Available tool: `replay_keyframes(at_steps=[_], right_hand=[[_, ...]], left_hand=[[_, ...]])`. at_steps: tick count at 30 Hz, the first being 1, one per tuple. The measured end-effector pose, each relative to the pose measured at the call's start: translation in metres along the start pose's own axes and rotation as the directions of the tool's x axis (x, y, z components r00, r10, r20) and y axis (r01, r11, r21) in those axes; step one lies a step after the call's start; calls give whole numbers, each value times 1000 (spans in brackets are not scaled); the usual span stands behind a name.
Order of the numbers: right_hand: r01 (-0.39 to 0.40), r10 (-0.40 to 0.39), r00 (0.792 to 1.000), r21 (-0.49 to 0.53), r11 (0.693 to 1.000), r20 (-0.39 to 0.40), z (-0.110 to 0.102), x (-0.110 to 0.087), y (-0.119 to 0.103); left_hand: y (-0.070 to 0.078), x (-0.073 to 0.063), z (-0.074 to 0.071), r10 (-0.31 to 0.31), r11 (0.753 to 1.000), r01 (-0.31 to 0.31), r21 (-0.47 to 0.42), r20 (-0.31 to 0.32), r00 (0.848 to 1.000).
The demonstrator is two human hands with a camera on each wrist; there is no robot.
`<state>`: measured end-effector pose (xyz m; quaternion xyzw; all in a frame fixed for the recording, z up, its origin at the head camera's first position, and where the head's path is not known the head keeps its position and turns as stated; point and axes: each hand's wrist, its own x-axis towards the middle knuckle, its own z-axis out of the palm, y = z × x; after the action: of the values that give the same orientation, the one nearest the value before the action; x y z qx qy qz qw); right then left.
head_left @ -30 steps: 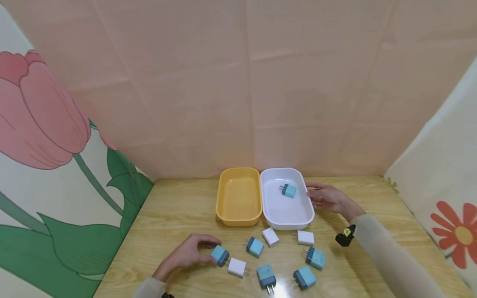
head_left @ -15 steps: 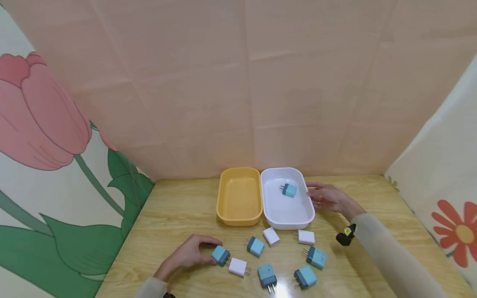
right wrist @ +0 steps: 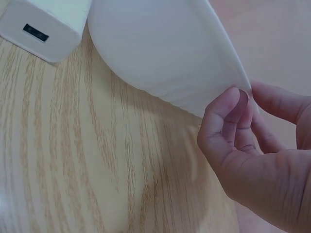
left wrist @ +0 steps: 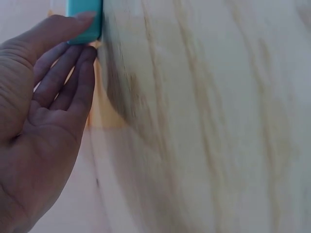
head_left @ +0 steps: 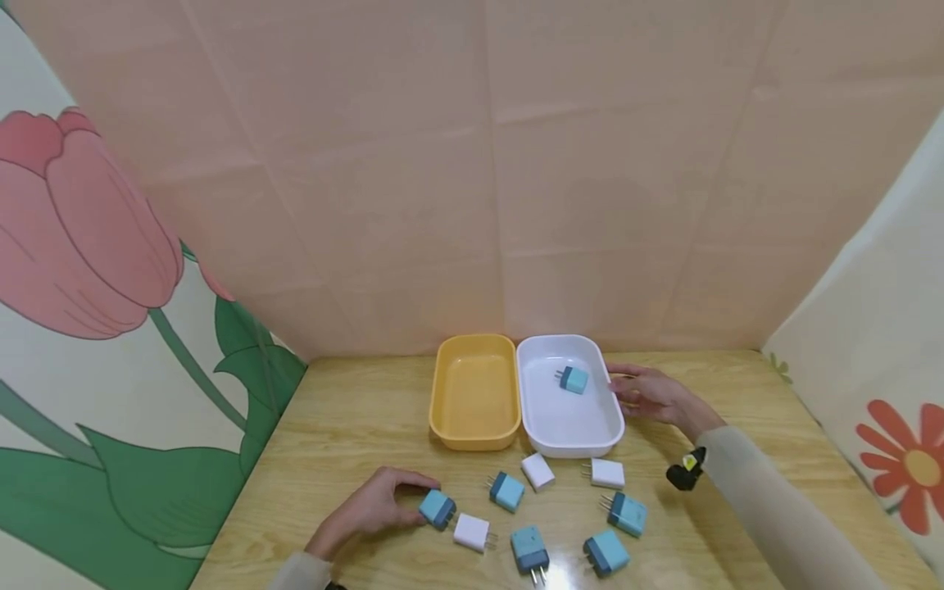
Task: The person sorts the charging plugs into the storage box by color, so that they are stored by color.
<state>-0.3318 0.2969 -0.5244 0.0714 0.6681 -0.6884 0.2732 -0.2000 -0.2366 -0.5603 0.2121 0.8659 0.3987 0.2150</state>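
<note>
- The left hand (head_left: 379, 504) reaches forward, thumb and fingertips pinching a two-tone blue wall charger (head_left: 437, 507).
- Just beside its fingertips lies a white wall charger (head_left: 471, 533).
- The right hand (head_left: 655, 398) stretches farther out, bent fingers and thumb gripping the white tray (head_left: 575, 450) by its edge.

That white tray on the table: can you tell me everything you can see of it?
The white tray looks like smooth, slightly glossy plastic: an open, rounded rectangle with a flat floor and raised walls. It sits upright on the wood-grain table, close beside the yellow tray; whether their rims touch is hard to tell. One two-tone blue plug lies inside. The right hand grips its edge, on the side away from the yellow tray.
</note>
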Motion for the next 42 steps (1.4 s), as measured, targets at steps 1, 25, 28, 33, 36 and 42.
replay_keyframes(at_steps=[1,25,28,33,36,42], right_hand=[[1,-1,1000,0,1000,0,0,0,0],[-9,9,1000,17,1000,-6,0,1,2],[-10,10,1000,16,1000,-8,-1,1,3],[-3,3,1000,7,1000,-5,-1,1,3],[-4,4,1000,12,1000,-5,-1,1,3],[-3,3,1000,11,1000,2,-3,2,4]], left_hand=[[-1,0,0,10,1000,-10,1,-2,1000],[7,-3,1,-10,997,7,-74,-44,999],[8,-3,1,-24,994,20,-108,-39,999],[9,-3,1,-28,991,23,-129,-38,999],[9,-3,1,-26,993,20,-120,-45,999],[10,-4,0,-15,996,7,-84,-95,995]])
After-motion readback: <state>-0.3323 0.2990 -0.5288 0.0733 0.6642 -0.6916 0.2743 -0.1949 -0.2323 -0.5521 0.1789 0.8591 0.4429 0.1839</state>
